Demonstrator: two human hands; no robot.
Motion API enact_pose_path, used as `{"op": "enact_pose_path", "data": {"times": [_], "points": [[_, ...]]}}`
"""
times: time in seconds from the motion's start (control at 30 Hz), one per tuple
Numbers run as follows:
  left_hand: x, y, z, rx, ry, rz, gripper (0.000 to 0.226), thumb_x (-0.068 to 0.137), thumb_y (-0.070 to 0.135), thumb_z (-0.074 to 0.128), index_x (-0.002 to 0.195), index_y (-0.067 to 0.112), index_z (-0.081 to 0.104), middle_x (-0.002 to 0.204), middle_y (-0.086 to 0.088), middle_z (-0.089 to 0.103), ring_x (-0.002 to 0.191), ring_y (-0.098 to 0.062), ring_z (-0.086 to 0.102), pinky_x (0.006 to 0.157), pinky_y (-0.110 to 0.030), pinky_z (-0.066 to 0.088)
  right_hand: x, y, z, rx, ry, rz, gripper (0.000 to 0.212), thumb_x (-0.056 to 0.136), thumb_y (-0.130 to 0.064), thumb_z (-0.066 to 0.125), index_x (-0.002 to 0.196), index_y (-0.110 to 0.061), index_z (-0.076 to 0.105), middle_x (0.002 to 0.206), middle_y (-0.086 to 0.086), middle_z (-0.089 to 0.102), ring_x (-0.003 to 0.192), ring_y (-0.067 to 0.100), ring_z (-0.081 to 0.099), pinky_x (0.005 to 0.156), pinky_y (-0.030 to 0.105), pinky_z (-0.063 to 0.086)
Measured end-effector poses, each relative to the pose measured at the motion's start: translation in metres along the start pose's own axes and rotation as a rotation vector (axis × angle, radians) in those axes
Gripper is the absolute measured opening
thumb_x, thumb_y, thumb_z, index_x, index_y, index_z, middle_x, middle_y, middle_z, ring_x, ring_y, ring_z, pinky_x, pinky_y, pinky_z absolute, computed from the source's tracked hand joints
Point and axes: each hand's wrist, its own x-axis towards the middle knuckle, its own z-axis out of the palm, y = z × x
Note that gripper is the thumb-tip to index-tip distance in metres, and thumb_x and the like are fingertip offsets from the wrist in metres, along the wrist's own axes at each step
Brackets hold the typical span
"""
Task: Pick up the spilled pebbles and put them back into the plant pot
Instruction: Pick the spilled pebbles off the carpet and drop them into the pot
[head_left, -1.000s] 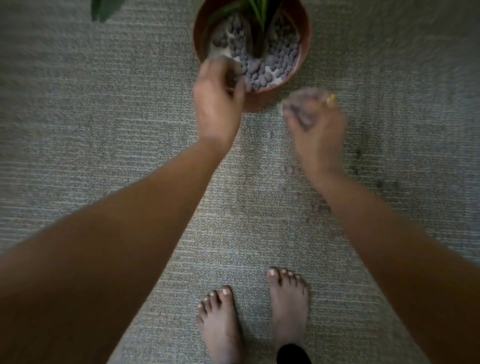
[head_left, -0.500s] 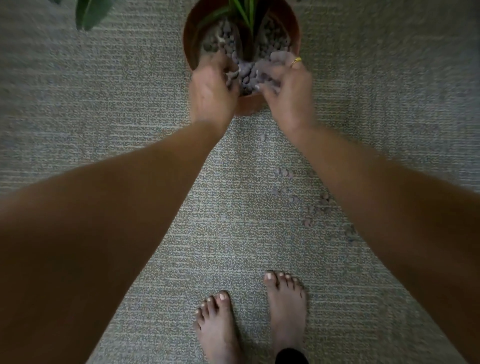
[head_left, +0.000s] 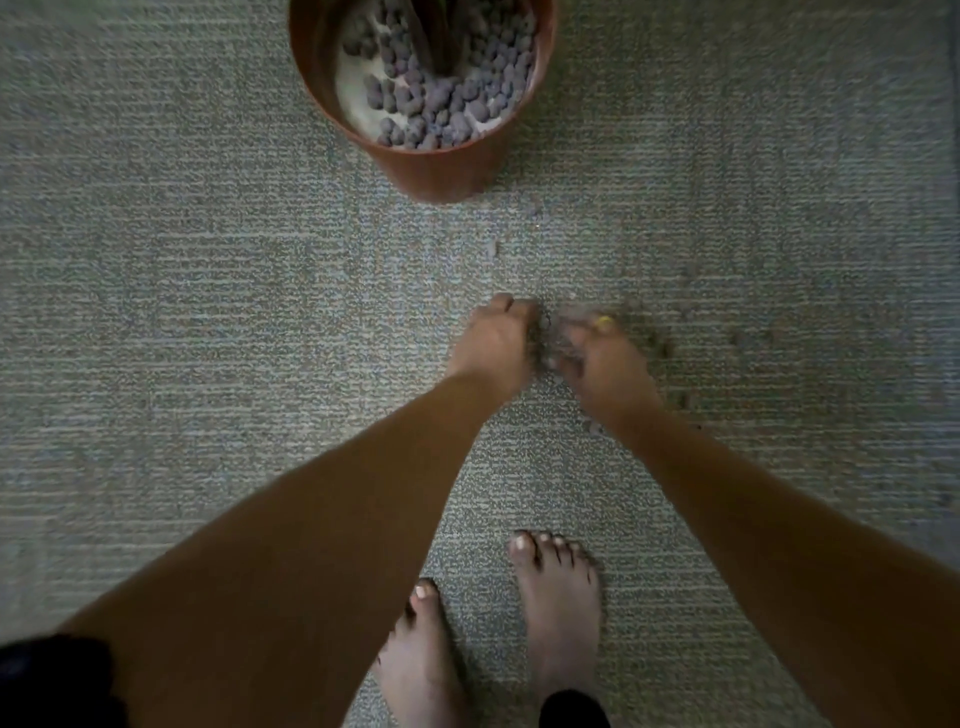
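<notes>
Pebbles (head_left: 665, 349) lie scattered on the carpet (head_left: 208, 312); our left hand (head_left: 496, 340) and right hand (head_left: 597, 356) have dropped from the plant pot (head_left: 431, 171) to gather more, fingers curled, grip blurred beyond telling.

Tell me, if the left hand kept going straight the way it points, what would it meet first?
Probably the lone pebble on the carpet just ahead of the left hand, then the plant pot; blur leaves depth uncertain.
</notes>
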Motion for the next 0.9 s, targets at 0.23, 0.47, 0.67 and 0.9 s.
{"op": "enact_pose_path", "data": {"times": [0.23, 0.47, 0.67, 0.9], "points": [[0.010, 0.004, 0.020, 0.144, -0.153, -0.024, 0.074, 0.082, 0.003, 0.064, 0.141, 0.025, 0.026, 0.136, -0.011, 0.029, 0.122, -0.031, 0.041, 0.105, -0.042, 0.041, -0.020, 0.003, 0.038, -0.108, -0.147, -0.077, 0.060, 0.093, -0.007, 0.046, 0.144, -0.020, 0.018, 0.156, 0.015, -0.004, 0.144, 0.030, 0.005, 0.113, 0.039, 0.030], [0.025, 0.006, 0.015, 0.281, -0.194, 0.057, 0.074, 0.082, -0.009, 0.058, 0.138, 0.031, 0.032, 0.134, -0.012, 0.027, 0.119, -0.030, 0.046, 0.104, -0.042, 0.044, -0.031, 0.007, 0.038, -0.181, -0.197, -0.151, 0.071, 0.084, 0.011, 0.038, 0.145, -0.016, 0.011, 0.156, 0.008, 0.007, 0.144, 0.026, 0.004, 0.107, 0.040, 0.038], [0.033, 0.009, 0.015, 0.452, -0.218, 0.147, 0.072, 0.078, -0.014, 0.059, 0.135, 0.023, 0.036, 0.137, -0.013, 0.029, 0.119, -0.031, 0.050, 0.102, -0.040, 0.046, -0.027, 0.003, 0.036, -0.238, -0.126, -0.148, 0.045, 0.091, 0.001, 0.039, 0.135, -0.007, 0.035, 0.142, 0.011, 0.038, 0.129, 0.024, 0.034, 0.088, 0.025, 0.049], [0.036, 0.007, 0.021, 0.588, -0.213, 0.186, 0.077, 0.076, -0.008, 0.065, 0.138, 0.020, 0.027, 0.139, -0.016, 0.030, 0.120, -0.035, 0.047, 0.096, -0.042, 0.050, -0.021, -0.001, 0.042, -0.263, -0.089, 0.072, 0.027, 0.096, -0.020, 0.041, 0.120, -0.024, 0.051, 0.122, -0.003, 0.054, 0.096, 0.012, 0.043, 0.054, 0.016, 0.015]]}}
